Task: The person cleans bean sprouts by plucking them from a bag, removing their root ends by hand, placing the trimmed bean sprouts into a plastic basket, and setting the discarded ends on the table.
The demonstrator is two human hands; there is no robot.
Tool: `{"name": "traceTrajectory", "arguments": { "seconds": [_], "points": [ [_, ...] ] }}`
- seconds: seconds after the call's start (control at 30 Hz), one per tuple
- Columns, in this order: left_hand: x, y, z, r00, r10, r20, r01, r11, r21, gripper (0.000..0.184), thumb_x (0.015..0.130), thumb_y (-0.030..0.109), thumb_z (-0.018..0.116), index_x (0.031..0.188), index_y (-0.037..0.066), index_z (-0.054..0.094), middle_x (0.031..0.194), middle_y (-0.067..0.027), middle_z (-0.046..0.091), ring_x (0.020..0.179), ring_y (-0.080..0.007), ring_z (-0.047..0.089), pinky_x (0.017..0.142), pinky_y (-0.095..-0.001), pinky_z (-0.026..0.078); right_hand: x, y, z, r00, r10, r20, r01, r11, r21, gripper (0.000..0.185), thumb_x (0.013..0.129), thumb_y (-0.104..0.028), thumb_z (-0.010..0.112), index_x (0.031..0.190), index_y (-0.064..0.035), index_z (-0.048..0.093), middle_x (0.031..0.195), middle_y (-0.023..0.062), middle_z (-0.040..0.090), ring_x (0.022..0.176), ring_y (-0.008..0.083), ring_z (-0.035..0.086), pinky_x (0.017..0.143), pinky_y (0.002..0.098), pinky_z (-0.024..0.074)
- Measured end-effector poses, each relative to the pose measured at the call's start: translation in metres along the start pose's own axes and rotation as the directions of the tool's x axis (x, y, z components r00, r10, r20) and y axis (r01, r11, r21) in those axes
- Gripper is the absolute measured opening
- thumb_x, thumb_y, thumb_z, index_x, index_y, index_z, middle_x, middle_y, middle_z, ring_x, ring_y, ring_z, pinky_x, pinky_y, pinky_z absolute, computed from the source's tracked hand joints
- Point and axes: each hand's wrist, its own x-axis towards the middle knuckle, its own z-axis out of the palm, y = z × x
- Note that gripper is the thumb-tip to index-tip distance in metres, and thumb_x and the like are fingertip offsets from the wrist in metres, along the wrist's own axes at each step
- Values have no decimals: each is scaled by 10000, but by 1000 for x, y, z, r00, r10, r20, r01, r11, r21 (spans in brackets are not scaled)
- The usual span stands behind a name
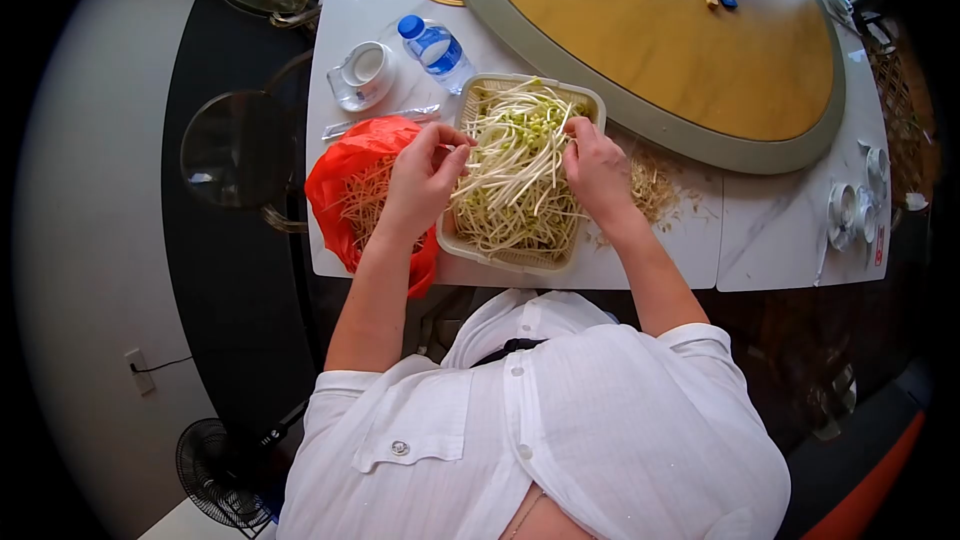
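A cream plastic basket (559,262) full of long white bean sprouts (525,175) with yellow-green heads stands in front of me. At its left side my left hand (428,177) is closed in a pinch on a bean sprout. Across from it, my right hand (597,172) has its fingers curled together over the right rim, pinching a sprout; its fingertips partly hide what they grip. Left of the basket sits an open red plastic bag (333,185) with thin, pale orange-looking strands inside, partly behind my left forearm. A pile of sprout scraps (652,190) lies beside my right wrist.
Behind the basket stand a water bottle (437,52) with a blue cap and a white cup (364,68) with dishes. A large round turntable (660,40) takes up the far side of the marble table (690,255). More small dishes (851,215) are at the right edge.
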Motion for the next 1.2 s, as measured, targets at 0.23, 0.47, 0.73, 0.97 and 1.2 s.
{"name": "traceTrajectory", "arguments": {
  "seconds": [0.23,0.47,0.73,0.97,1.2],
  "points": [
    [1,-5,7,998,57,-27,-60,992,-110,76,865,54,529,913,-5,521,805,-27,571,688,-76,555,625,-205,450,6,-50,2,939,-318,-128,342,891,298,129,793,-109,596,902,-44,572,907,94,593,756,292,598,645,363,485],
    [-5,-5,9,998,41,-47,-44,996,-79,72,884,44,495,946,10,509,888,-27,555,739,-73,528,670,-194,426,14,-50,15,921,-389,1,359,851,382,152,809,-79,588,956,-38,593,872,110,593,751,249,605,636,324,491],
    [-35,-16,17,974,189,-125,-204,971,-122,80,878,30,505,957,16,497,942,-30,523,784,-79,501,699,-202,410,-3,-57,9,873,-487,-33,487,874,-3,210,816,-90,551,1015,-51,605,1034,110,598,823,243,619,670,311,501],
    [-49,21,58,916,383,-119,-378,924,66,101,760,-25,616,833,15,559,823,-51,521,711,-126,505,685,-218,394,-48,-20,-54,953,-209,-218,242,960,138,292,798,-14,561,1084,-69,583,922,96,640,710,214,624,608,300,491],
    [-8,-22,223,863,447,235,-505,750,427,120,745,80,591,827,51,508,703,-104,534,641,-263,549,539,-320,401,-85,85,-90,922,329,-206,-350,934,-71,214,854,-87,504,1057,-74,570,691,83,602,587,181,577,517,286,445]
  ]
}}
